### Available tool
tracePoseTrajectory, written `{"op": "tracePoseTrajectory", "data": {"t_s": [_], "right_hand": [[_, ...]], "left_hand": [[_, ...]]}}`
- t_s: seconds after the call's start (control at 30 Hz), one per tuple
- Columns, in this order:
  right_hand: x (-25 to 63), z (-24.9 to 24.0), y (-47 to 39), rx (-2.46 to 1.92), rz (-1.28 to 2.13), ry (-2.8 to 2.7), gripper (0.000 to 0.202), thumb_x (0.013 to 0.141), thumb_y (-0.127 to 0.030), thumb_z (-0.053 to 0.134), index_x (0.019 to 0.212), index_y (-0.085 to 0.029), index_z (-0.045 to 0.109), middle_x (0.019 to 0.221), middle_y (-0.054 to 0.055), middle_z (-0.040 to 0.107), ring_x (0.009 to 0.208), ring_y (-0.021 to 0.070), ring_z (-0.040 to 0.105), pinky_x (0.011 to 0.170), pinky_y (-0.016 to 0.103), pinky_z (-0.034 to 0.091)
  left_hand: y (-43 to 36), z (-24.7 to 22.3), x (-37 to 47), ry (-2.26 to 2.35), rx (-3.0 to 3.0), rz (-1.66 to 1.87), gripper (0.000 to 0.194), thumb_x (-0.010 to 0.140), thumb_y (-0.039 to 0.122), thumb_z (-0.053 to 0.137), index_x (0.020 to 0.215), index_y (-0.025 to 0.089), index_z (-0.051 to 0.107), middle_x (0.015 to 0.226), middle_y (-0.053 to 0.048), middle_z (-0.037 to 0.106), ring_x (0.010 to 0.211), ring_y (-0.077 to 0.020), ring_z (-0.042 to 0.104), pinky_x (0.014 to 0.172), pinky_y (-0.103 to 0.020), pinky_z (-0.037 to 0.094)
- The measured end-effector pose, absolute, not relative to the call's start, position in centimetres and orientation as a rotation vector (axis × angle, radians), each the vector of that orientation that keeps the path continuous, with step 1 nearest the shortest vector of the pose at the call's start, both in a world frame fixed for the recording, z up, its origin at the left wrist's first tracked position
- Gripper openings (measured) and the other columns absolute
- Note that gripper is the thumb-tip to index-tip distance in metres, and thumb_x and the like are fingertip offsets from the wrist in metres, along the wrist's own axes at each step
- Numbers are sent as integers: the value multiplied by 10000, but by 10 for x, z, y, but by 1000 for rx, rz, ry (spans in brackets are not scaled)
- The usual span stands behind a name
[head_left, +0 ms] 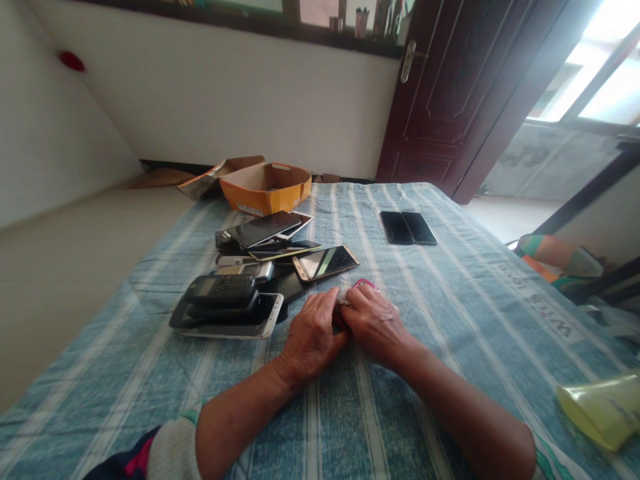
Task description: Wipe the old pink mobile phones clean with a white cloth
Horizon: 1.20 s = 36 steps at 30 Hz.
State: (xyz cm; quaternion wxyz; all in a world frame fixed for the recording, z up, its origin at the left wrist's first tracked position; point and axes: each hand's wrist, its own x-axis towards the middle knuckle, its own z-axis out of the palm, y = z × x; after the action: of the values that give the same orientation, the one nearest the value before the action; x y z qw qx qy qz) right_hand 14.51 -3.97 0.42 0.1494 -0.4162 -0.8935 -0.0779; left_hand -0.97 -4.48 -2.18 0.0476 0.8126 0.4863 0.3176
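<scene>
Well, from where I stand, both hands meet low over the striped tablecloth (450, 320). The left hand (314, 330) is curled nearly closed, thumb reaching across toward the other; the right hand (373, 319) bends its fingers down over the same small pink-edged item (365, 283). That item sits between the two, mostly covered, so I can't say for certain what it is; perhaps a little phone.

Just beyond the left hand lies a gold-framed smartphone (327, 262); to that hand's left, a black keypad phone (221, 289) is stacked above a white-framed smartphone (273, 313). Ahead and leftward stands an orange cardboard box (250, 198), and past the right hand two black smartphones (420, 228) lie side by side.

For steady handling, I'd keep the item low over the cloth, brace it in the left palm, and let the right fingertips press evenly along its edge, without forcing, away from the neighbouring stack.
</scene>
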Motion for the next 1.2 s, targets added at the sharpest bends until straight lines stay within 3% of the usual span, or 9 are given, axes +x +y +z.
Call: {"op": "tracePoseTrajectory", "data": {"t_s": [0.13, 0.43, 0.93, 1.2], "right_hand": [[153, 8, -29, -1409, -202, -2543, 162, 915, -183, 526, 815, -180, 654, 908, 68, 576, 882, 215, 481, 678, 309, 370], [175, 6, -9, -1714, -35, -2343, 222, 913, -128, 463, 919, -216, 666, 937, 63, 583, 911, 205, 484, 695, 281, 363], [153, 8, -31, -1397, -165, -2532, 158, 906, -176, 537, 816, -172, 667, 889, 76, 571, 870, 208, 478, 668, 292, 385], [151, 9, -42, -1134, -110, -2593, 210, 927, -202, 527, 803, -167, 693, 873, 64, 577, 837, 194, 455, 701, 319, 371]], "left_hand": [[-45, -19, -9, 1485, 2474, 963, 596, 730, 377, 701, 1229, 139, 478, 1033, -125, 653, 937, -289, 635, 846, -456, 535], [-47, -13, -7, 1532, 2434, 882, 597, 670, 302, 739, 1193, 133, 504, 1025, -119, 655, 944, -282, 618, 844, -433, 528], [-44, -18, -10, 1473, 2493, 934, 562, 744, 397, 689, 1214, 154, 498, 1039, -120, 655, 939, -285, 628, 838, -443, 530], [-42, -19, -12, 1467, 2523, 909, 607, 692, 336, 715, 1213, 117, 492, 1034, -143, 653, 966, -311, 628, 883, -475, 514]]}}
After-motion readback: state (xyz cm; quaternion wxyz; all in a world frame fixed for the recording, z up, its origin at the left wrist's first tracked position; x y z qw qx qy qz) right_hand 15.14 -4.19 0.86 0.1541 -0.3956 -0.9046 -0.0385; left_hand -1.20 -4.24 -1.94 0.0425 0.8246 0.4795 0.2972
